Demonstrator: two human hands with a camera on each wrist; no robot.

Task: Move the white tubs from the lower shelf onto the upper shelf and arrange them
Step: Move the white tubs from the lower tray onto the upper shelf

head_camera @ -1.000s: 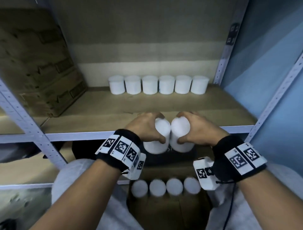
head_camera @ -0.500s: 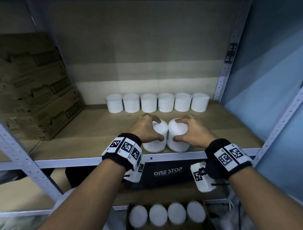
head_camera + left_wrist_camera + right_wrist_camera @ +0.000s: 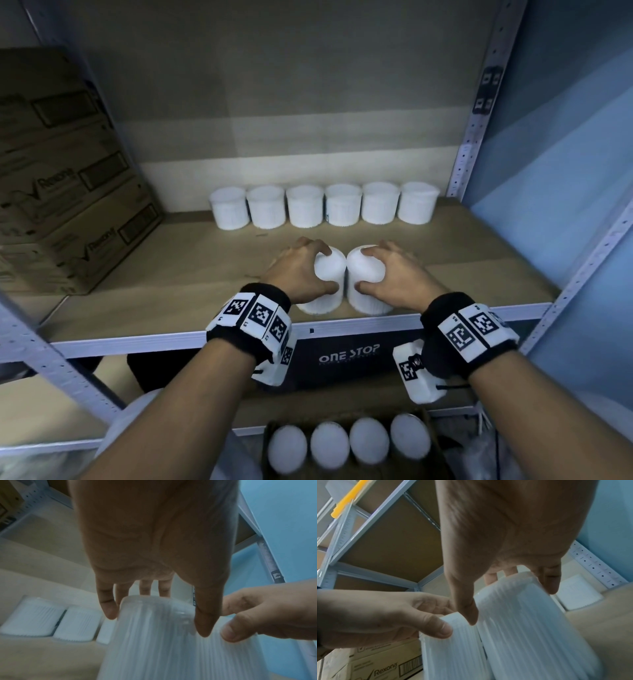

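Observation:
My left hand [image 3: 305, 274] grips a white ribbed tub [image 3: 328, 274] from above, fingers curled over its lid. Beside it my right hand [image 3: 387, 274] grips a second white tub [image 3: 364, 270] the same way. Both tubs stand touching each other near the front edge of the upper shelf [image 3: 178, 274]. In the left wrist view thumb and fingers wrap the tub [image 3: 163, 635]; in the right wrist view the right hand's tub [image 3: 530, 622] sits next to the other. A row of several white tubs [image 3: 323, 205] lines the shelf's back. Several more tubs [image 3: 349, 442] sit in a box below.
Stacked cardboard boxes [image 3: 65, 185] fill the left of the upper shelf. A perforated metal upright [image 3: 476, 113] and a blue wall [image 3: 565, 171] close the right side. A dark box marked ONE STOP [image 3: 349, 349] sits under the shelf's front rail [image 3: 137, 339].
Both hands carried their tubs up from below the shelf edge and forward onto the upper shelf, where the tubs now stand side by side.

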